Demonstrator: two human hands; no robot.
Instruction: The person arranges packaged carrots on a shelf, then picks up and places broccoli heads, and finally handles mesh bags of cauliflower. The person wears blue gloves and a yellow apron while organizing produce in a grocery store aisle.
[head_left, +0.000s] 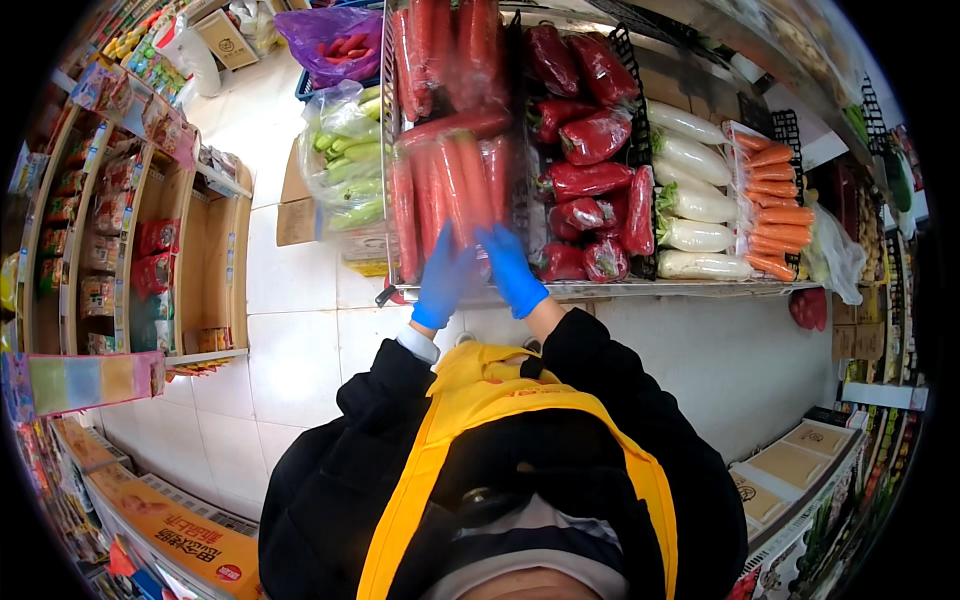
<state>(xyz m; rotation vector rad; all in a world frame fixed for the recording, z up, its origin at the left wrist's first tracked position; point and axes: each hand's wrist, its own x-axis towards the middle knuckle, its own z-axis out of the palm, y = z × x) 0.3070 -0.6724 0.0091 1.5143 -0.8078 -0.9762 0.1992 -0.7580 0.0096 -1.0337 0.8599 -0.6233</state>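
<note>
Both my hands wear blue gloves and lie at the near end of a row of long red vegetables in plastic wrap (450, 176), on a wire-edged display stand. My left hand (444, 277) points away from me at the ends of the wrapped row, its fingers blurred. My right hand (512, 262) rests close beside it, angled inward against the same ends; whether either hand grips one is unclear. Another wrapped red piece (457, 127) lies crosswise behind the row, with more red bundles (472, 45) farther back. Wrapped red peppers (592, 139) fill the section on the right.
White radishes (697, 202) and orange carrots (780, 217) lie farther right on the stand. Bagged green vegetables (349, 157) and a purple bag (330, 45) stand at its left. Snack shelves (176, 262) run along the left. The stand's metal front edge (637, 290) lies before me.
</note>
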